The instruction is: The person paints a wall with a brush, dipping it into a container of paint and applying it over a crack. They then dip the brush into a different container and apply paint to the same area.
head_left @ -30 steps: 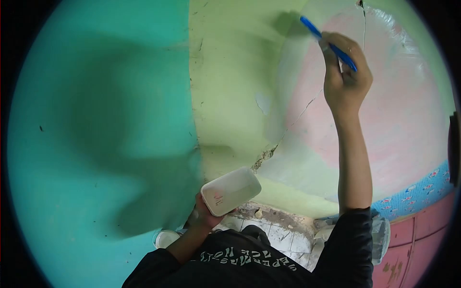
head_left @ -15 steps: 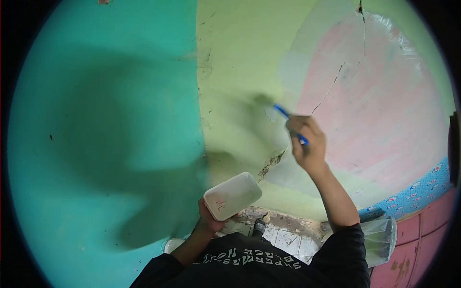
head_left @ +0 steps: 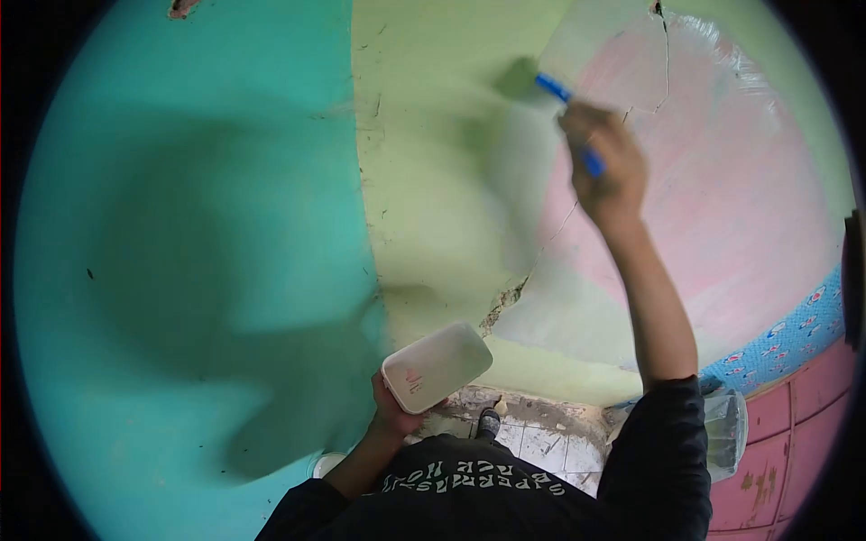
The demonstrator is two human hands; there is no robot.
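My right hand (head_left: 612, 167) is raised against the wall, closed around a blue-handled paintbrush (head_left: 552, 87); its working end is blurred by motion near the edge of a pale patch. That thin whitish coat surrounds a pink area (head_left: 713, 171) on the light green wall (head_left: 442, 180). Low in front of my body, my left hand (head_left: 394, 408) grips a white rectangular plastic tub (head_left: 439, 365) by its lower left side. The tub is tilted, with red marks on it. A crack (head_left: 505, 305) runs up the wall from just above the tub.
Turquoise wall (head_left: 180, 270) fills the left side. A clear plastic bin (head_left: 725, 433) stands at lower right beside pink panels (head_left: 767, 451) and a blue patterned strip (head_left: 780, 347). A round white container (head_left: 327, 464) is partly hidden by my left arm. Tiled floor (head_left: 541, 446) lies below.
My right hand has moved up and slightly right along the wall with the paintbrush. My left hand and the tub stay nearly still. The view has shifted slightly.
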